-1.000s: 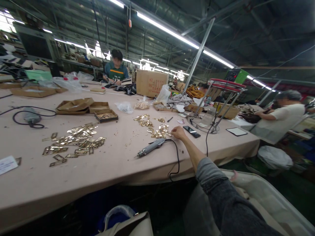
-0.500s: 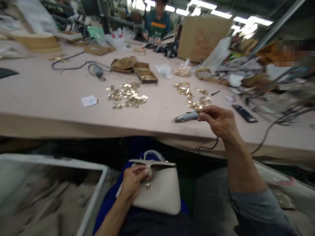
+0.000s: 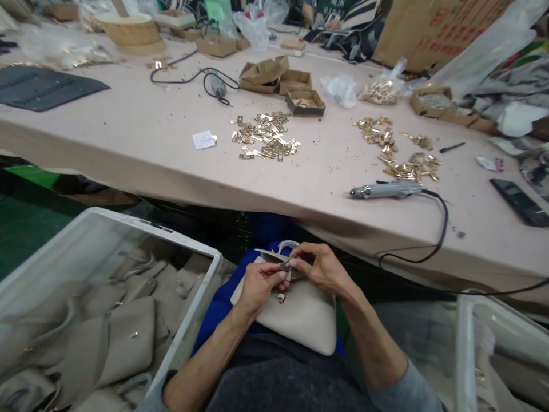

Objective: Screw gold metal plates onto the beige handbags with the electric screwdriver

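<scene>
A cream handbag [image 3: 306,315] lies on my lap, its handle [image 3: 288,245] toward the table and a small metal clasp [image 3: 281,298] on its front. My left hand [image 3: 261,283] is closed, pinching the narrow tab of the bag's flap between thumb and fingers. Beside it, my right hand [image 3: 319,266] is closed too, with its fingertips on the end of the same tab. Whether a small metal part is also between the fingertips is hidden. A grey electric screwdriver [image 3: 388,190] rests on the table near its front edge, away from both hands.
Gold metal plates [image 3: 270,136] and gold fittings [image 3: 412,166] lie in piles on the table [image 3: 171,149]. A white bin [image 3: 214,269] of cream bags stands at left, another bin [image 3: 465,343] at right. A phone [image 3: 518,201] and a cord [image 3: 446,223] lie at right.
My right hand has let go of the electric screwdriver, leaving it on the table, and has come down to the bag's flap beside my left hand. The view has tilted down.
</scene>
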A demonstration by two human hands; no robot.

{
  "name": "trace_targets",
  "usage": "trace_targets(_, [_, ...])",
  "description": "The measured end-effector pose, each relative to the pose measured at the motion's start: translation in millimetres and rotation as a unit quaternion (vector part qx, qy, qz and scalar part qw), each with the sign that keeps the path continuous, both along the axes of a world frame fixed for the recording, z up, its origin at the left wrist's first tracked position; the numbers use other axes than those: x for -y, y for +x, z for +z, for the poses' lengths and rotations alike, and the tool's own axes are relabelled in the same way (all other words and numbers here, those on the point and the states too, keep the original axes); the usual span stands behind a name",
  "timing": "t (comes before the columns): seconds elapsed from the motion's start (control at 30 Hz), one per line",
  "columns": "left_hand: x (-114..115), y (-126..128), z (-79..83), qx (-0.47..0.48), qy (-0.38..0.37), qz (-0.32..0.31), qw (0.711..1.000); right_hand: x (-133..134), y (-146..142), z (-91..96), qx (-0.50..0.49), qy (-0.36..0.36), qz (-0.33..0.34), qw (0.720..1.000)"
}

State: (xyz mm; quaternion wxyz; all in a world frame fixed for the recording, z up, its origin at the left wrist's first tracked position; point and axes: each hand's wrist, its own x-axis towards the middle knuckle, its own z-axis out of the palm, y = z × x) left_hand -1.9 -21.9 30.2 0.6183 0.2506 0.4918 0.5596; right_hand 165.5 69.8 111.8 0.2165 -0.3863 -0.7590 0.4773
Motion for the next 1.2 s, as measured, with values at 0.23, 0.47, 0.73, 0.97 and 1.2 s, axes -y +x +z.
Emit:
trace_targets(0.23, [2,-2,-5.1,0.034,-0.001,-0.012,0.999,0,-2,-4.1,0.017,-0.025,0.008,1.0])
trace_targets(0.47, [2,-3,1.9,0.049,-0.001,-0.017,0.999,2,-5,-7.6,0.051,0.029,-0.004,0.998])
trace_targets(0.73, [2,-3,11.4,0.043,0.006,-0.028,0.999,4,-9,-4.6,0.08,0.059,0.003,0.995])
trace_targets(0.97, [3,-3,5.9,0.041,0.007,-0.038,0.998,6,-11,-7.4,0.086,0.104,0.019,0.991])
trace_targets(1.2, [2,1,8.6,0.074,-0.005,-0.025,0.997,6,-11,-8.3,0.099,0.129,0.03,0.986])
